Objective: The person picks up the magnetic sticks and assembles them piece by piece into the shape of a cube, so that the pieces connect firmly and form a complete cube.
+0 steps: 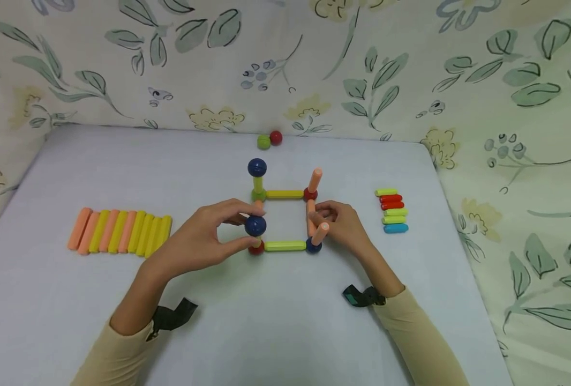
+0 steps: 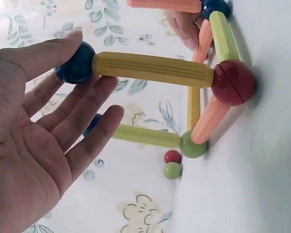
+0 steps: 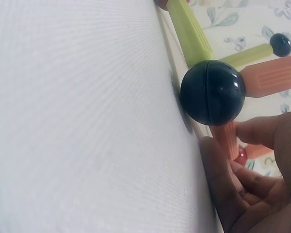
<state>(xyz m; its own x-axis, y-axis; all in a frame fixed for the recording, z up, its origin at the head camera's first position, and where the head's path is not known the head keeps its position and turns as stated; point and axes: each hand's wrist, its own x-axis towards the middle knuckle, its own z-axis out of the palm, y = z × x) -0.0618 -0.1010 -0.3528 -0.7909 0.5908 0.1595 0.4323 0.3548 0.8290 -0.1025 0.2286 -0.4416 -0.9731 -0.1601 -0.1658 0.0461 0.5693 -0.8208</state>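
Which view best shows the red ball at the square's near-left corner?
Left wrist: the red ball is large, its seam visible. Head shows it small, partly hidden by the left hand; right wrist catches only a sliver at the top edge.

Hands point(image 1: 196, 233) point(image 1: 343, 226) on a ball-and-stick frame point(image 1: 285, 246)

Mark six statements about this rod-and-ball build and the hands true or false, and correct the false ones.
1. The person's left hand holds a glossy dark blue ball. True.
2. A ribbed yellow rod joins that ball to a glossy red ball. True.
3. The right hand touches nothing. False: it pinches a ribbed orange rod of the square base.
4. Every upright rod is topped by a ball. False: two upright orange rods have bare tops.
5. A loose green ball and a loose red ball lie beyond the square base. True.
6. The short blue rod lies farthest from the person in its row. False: it lies nearest.
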